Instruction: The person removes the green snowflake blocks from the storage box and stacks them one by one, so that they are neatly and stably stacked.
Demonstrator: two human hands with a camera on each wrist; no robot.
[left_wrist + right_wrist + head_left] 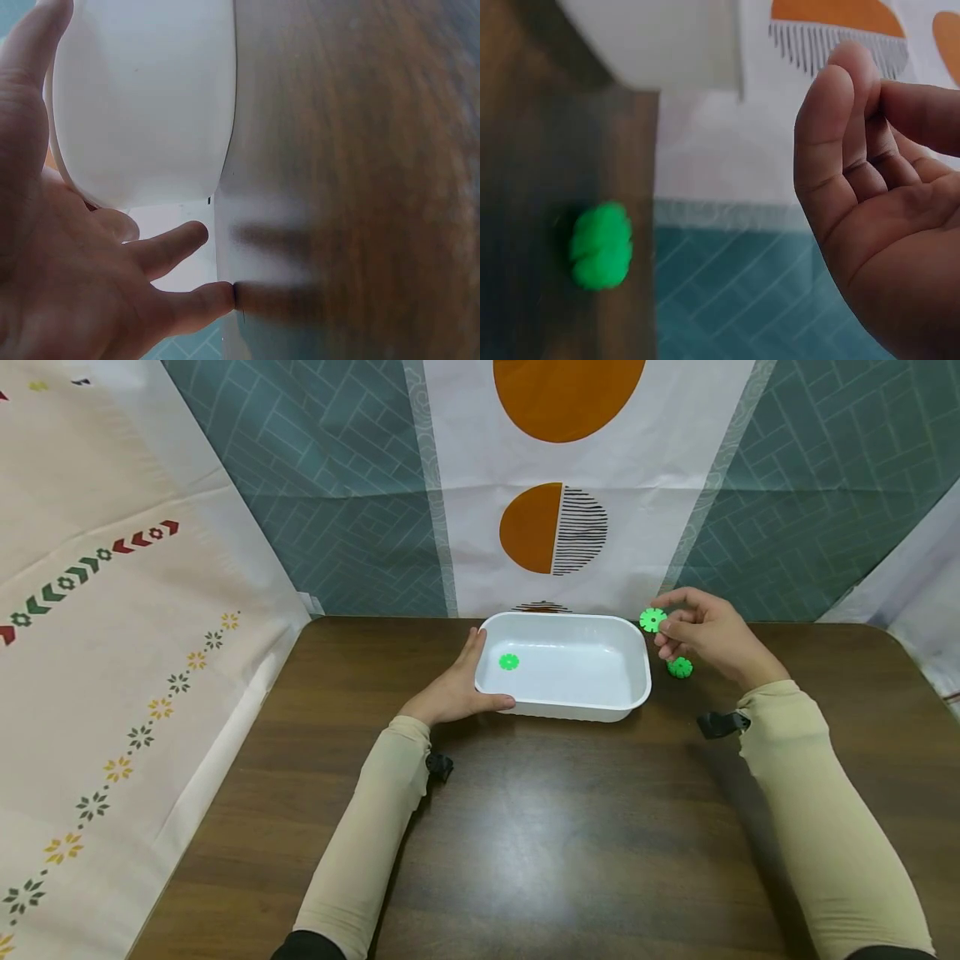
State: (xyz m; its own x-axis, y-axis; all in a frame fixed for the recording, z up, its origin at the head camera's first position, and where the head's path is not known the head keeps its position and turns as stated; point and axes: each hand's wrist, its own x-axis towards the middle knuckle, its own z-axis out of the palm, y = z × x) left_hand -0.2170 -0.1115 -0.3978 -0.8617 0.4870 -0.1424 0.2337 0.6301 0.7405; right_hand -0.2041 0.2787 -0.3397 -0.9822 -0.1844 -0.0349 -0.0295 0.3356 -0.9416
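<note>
A white tray [566,708] stands on the table. My left hand [456,690] rests against its left end, the thumb along the front side and the straight fingers spread by the back left corner. In the left wrist view, the left hand [82,262] lies beside the tray wall [146,105]. One flat green notched disc [509,662] lies inside the tray, toward the left. Past the tray's right end, my right hand [705,631] pinches another green notched disc [652,620] between thumb and fingers, above the table. That disc is hidden in the right wrist view.
A green notched piece or small pile [680,667] lies on the table just right of the tray, below the right hand; it is blurred in the right wrist view. The brown wooden table [600,827] ends at a patterned curtain [352,527] behind the tray.
</note>
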